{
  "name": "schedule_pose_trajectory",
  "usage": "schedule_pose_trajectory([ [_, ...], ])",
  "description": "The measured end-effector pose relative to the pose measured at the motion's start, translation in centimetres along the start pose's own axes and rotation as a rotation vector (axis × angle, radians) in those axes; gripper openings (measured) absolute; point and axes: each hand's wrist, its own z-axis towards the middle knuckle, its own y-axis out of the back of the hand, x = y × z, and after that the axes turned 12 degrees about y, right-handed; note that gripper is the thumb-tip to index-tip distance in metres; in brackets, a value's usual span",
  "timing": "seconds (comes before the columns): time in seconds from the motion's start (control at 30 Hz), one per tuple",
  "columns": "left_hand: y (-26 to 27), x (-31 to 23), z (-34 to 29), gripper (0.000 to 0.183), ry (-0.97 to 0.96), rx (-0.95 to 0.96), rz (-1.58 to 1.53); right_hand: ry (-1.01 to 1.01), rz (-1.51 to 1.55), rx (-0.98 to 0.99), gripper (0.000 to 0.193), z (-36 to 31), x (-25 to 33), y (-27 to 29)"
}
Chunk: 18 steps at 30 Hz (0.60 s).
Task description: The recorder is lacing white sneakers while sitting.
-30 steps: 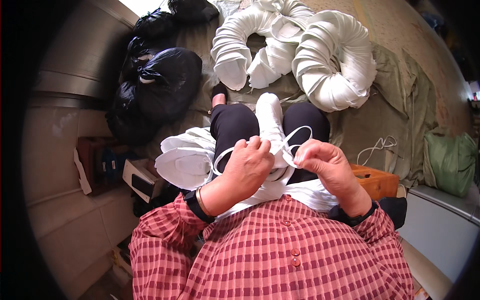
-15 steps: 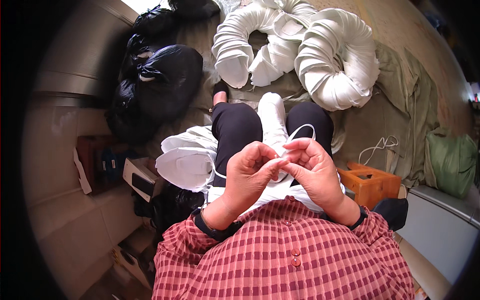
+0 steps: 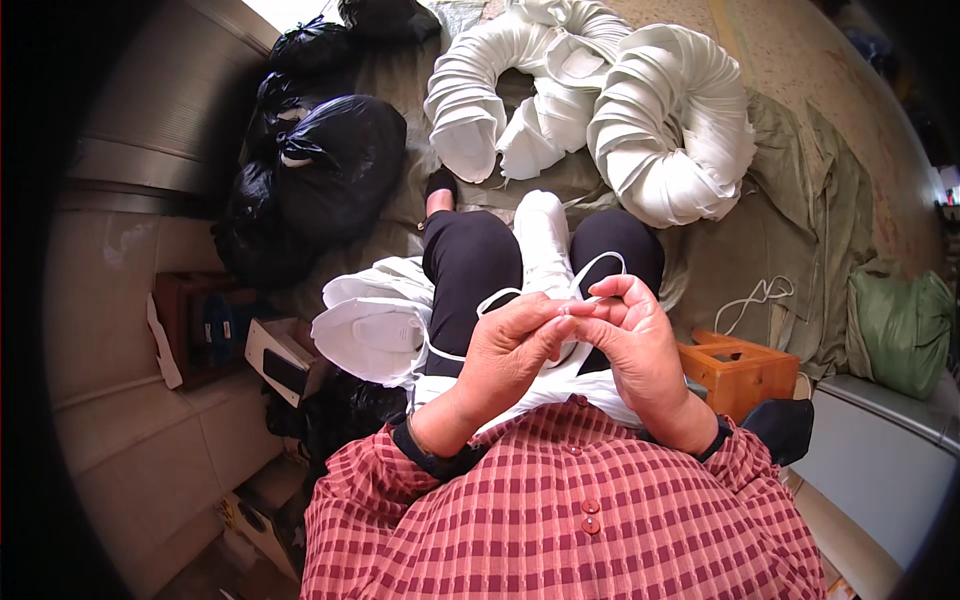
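Note:
A white shoe stands toe-away between my knees, its near end hidden behind my hands. Above it my left hand and my right hand meet with fingertips pinched together on a white shoelace. The lace loops out on both sides of my fingers; the exact spot where they grip it is mostly covered. White material lies across my lap under my wrists. Beside my left thigh sit white shoe uppers, a thin white strand running from them toward my lap.
Rings of stacked white shoe uppers lie ahead on a green-grey cloth. Black plastic bags stand at the far left. To my right are an orange wooden stool, a white cord, a green bag and a grey box.
My left hand has shifted slightly right, closer against my right fingertips. A lace loop now shows left of my left hand, where none showed before.

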Motion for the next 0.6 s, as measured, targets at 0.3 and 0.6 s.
schedule_pose_trajectory([
  [0.3,1.8,-5.5,-2.4,0.023,0.099,0.031,0.016,0.649,-1.312,0.633,0.085,2.7,0.7,2.3],
  [0.6,3.6,-15.5,-8.6,0.033,-0.726,0.415,0.165,0.293,-1.422,0.569,0.065,2.0,-3.4,2.5],
])
